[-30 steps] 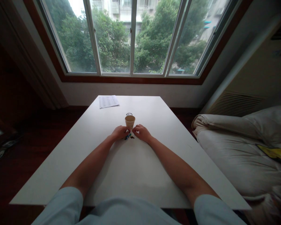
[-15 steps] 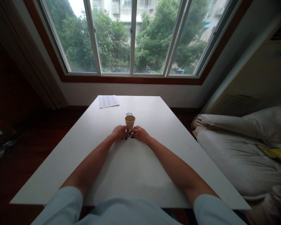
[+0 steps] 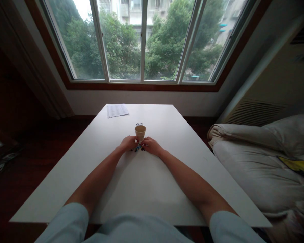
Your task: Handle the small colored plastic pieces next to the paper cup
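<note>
A tan paper cup (image 3: pixel 140 131) stands upright on the white table (image 3: pixel 144 189). Small dark and blue pieces (image 3: pixel 138 147) lie scattered on the table just in front of it, too small to name. My left hand (image 3: pixel 128 143) rests at the cup's near left side, its fingers curled in by the pieces. From the right, my right hand (image 3: pixel 151 145) reaches to the same spot with thumb and fingers drawn together. What either set of fingertips holds is too small to make out. Behind the cup lies a thin dark loop (image 3: pixel 139 124), partly hidden by it.
Printed paper sheets (image 3: pixel 118 110) lie at the table's far left corner. A cushioned sofa (image 3: pixel 243 162) stands along the right side. Beyond the table are a wall and a wide window (image 3: pixel 142 44). Cables (image 3: pixel 1 165) lie on the floor at left.
Both hands stay in nearly the same place by the cup. The small pieces between them look slightly rearranged, with only slight finger movement.
</note>
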The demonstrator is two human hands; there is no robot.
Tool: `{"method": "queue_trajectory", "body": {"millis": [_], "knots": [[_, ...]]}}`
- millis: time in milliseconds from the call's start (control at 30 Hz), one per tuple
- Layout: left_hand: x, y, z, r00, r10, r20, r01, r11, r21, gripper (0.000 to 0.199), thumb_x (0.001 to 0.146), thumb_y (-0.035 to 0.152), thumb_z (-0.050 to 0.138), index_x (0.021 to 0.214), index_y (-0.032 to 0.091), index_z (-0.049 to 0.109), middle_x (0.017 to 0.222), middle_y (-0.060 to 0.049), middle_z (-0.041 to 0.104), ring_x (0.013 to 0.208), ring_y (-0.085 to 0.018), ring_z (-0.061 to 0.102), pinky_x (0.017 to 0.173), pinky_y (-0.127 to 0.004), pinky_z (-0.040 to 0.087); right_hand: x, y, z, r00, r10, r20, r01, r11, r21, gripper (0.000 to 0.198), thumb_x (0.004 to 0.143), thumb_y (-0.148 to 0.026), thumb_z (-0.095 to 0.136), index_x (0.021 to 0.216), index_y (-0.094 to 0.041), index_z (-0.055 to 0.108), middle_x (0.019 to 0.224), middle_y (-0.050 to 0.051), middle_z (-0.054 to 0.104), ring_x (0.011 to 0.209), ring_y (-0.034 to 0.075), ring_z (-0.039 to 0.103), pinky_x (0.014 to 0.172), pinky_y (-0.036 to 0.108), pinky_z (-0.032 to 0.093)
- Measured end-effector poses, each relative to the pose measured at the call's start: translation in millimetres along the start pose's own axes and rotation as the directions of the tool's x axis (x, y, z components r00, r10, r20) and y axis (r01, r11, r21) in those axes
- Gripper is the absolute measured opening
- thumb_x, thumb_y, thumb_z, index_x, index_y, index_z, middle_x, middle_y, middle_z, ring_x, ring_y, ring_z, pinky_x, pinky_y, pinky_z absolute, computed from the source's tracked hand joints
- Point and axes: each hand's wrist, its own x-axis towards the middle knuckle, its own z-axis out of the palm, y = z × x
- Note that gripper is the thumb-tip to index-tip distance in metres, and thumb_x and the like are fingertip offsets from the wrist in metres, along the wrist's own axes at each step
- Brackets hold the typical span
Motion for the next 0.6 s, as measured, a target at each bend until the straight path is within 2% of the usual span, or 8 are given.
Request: {"method": "queue_trajectory", "body": {"millis": [300,600], "knots": [[1.9,0.8,5.0,1.0,0.021,0.0,-0.021,0.999,-0.038,0.023,0.079,0.034,0.061,0.096,0.028,0.075,0.082,-0.002,0.071,0.075,-0.018,0.062,0.066,-0.026,0.041,-0.9,6.7,0.1,0.987,0.097,-0.131,-0.094,0.995,0.029,0.01,0.083,-0.015,0.063,0.089,-0.02,0.069,0.086,0.003,0.064,0.084,0.015,0.054,0.078,0.026,0.043],[3.1,0.7,1.9,0.998,0.01,0.057,-0.006,0.997,-0.073,0.025,0.075,0.029,0.063,0.096,0.027,0.075,0.081,-0.001,0.071,0.074,-0.017,0.063,0.064,-0.024,0.042,0.2,12.9,4.3,0.979,0.111,-0.17,-0.107,0.994,0.033,0.005,0.083,-0.018,0.063,0.087,-0.02,0.067,0.084,0.003,0.063,0.083,0.015,0.053,0.077,0.027,0.043]]}}
